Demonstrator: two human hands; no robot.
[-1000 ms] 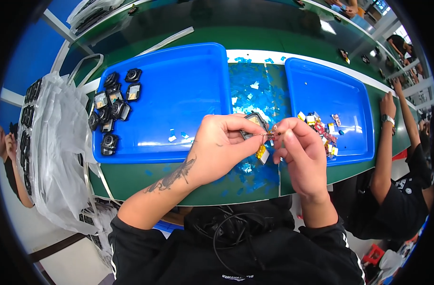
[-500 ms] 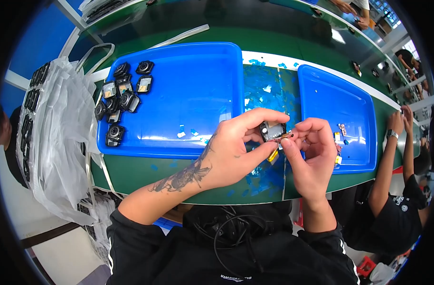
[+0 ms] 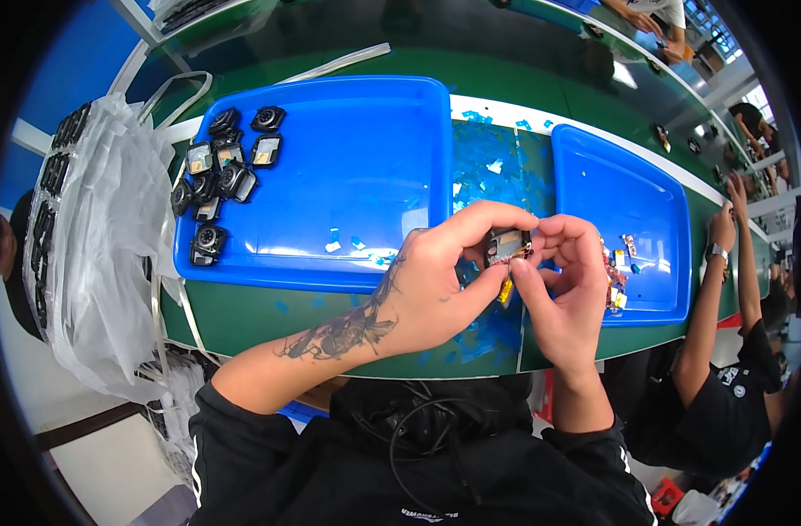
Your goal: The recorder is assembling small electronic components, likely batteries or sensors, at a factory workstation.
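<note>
Green workbench (image 3: 243,316), blue film scraps (image 3: 491,182) toward 12 o'clock from my hands. Left hand (image 3: 453,272) holds black casing (image 3: 507,245) over the bench, thumb and fingers around it. Right hand (image 3: 565,285) curled narrow at its 4 o'clock edge; can't tell what's pinched. Yellow piece (image 3: 506,292) at casing's 6 o'clock. Best: keep left steady, right fingers light, don't strain the yellow piece.

Blue wall (image 3: 78,72) upper left; green worktable (image 3: 243,320); glare (image 3: 623,75) on bench behind (image 3: 462,53).
</note>
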